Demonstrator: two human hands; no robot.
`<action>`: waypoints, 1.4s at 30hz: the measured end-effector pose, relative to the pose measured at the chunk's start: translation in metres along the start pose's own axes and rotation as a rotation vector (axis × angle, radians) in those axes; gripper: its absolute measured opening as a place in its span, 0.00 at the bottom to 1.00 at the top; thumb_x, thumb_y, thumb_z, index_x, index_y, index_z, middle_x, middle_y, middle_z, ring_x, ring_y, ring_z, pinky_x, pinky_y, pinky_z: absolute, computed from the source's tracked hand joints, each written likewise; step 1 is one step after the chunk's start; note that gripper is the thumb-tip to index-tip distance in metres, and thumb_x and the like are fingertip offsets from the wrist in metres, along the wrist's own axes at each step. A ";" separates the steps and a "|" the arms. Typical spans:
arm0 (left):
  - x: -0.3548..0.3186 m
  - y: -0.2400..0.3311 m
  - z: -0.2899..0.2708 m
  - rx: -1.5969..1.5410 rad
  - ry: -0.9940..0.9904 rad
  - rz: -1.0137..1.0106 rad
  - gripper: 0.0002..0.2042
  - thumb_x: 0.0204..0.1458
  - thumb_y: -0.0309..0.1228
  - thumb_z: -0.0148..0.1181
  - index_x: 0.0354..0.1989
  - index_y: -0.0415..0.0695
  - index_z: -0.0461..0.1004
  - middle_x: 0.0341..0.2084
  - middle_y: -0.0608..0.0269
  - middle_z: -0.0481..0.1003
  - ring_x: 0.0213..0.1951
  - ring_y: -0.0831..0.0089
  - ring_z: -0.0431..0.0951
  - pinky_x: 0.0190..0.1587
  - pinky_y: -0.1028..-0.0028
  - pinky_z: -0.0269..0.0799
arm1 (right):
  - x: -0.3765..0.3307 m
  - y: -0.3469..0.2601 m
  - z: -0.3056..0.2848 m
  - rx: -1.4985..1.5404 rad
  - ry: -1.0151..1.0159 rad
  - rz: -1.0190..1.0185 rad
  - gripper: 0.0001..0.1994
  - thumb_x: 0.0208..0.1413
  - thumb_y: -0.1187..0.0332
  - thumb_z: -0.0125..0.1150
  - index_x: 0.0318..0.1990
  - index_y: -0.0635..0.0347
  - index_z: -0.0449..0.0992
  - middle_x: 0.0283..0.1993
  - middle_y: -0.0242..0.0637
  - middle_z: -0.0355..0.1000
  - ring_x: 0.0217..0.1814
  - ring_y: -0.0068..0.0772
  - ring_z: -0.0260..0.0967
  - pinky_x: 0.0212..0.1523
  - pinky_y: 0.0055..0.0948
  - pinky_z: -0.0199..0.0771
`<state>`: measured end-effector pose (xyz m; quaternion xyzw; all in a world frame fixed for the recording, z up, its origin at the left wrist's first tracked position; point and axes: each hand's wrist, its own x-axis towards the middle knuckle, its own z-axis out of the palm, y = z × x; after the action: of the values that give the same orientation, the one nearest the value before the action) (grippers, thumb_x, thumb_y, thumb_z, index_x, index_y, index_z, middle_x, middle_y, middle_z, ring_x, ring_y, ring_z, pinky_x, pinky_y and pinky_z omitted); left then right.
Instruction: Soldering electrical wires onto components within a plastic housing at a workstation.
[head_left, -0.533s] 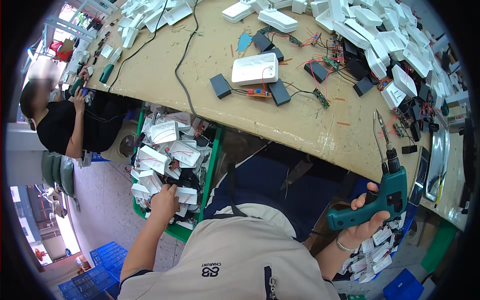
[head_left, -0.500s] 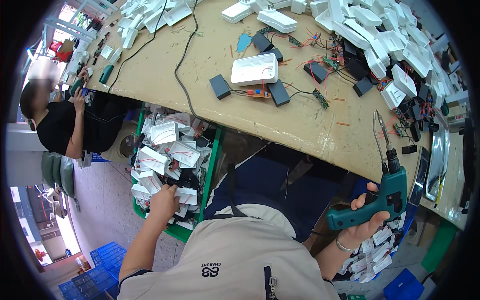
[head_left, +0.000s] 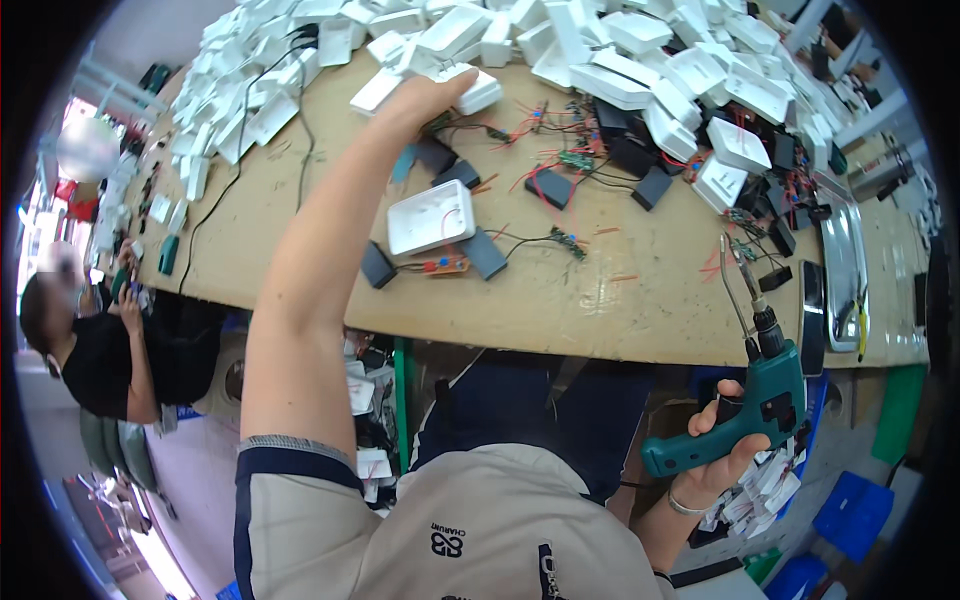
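Observation:
My left hand (head_left: 432, 98) is stretched far over the table, its fingers closed on a white plastic casing (head_left: 482, 92); part of the grip is hidden behind the hand. In my right hand (head_left: 712, 455) is a teal pistol-shaped soldering gun (head_left: 725, 430), its metal tip and thin curved feed tube pointing up toward the table. Between my hands, an open white casing (head_left: 430, 218) lies on the table beside black boxes (head_left: 485, 254) wired to a small orange circuit board (head_left: 445, 265).
White casings (head_left: 640, 35) are heaped along the far side. Wired boards and black boxes (head_left: 550, 187) lie at the right, near a metal tray (head_left: 845, 270). Below the left table edge stands a green-rimmed crate (head_left: 402, 400) of casings. A co-worker (head_left: 105, 350) sits at far left.
My left hand has left the crate of casings below the table and reached up to a white casing on the tabletop. The soldering gun stays in my right hand; the view has shifted.

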<state>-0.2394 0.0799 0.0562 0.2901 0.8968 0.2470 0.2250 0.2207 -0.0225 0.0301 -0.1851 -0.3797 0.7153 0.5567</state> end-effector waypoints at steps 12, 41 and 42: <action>0.016 0.035 0.023 0.097 -0.018 0.105 0.30 0.30 0.46 0.67 0.38 0.33 0.72 0.36 0.47 0.73 0.40 0.60 0.74 0.40 0.69 0.70 | 0.001 0.001 -0.005 -0.021 0.051 0.005 0.35 0.47 0.52 0.56 0.55 0.70 0.51 0.46 0.55 0.64 0.30 0.36 0.70 0.26 0.29 0.75; -0.239 0.006 0.135 0.276 0.366 1.445 0.09 0.41 0.30 0.51 0.33 0.44 0.70 0.23 0.70 0.65 0.34 0.76 0.69 0.48 0.55 0.48 | -0.040 -0.016 -0.021 0.065 0.014 -0.061 0.36 0.49 0.53 0.53 0.59 0.66 0.45 0.51 0.59 0.58 0.35 0.36 0.68 0.31 0.28 0.77; -0.240 0.006 0.137 0.191 0.421 1.472 0.06 0.40 0.29 0.51 0.28 0.45 0.70 0.21 0.70 0.63 0.32 0.77 0.68 0.49 0.56 0.49 | -0.040 -0.015 -0.019 0.050 0.017 -0.069 0.37 0.49 0.53 0.53 0.59 0.66 0.45 0.51 0.59 0.58 0.35 0.36 0.68 0.31 0.28 0.77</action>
<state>0.0129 -0.0250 0.0157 0.7768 0.5141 0.3048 -0.1986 0.2565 -0.0525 0.0226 -0.1639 -0.3632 0.7034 0.5886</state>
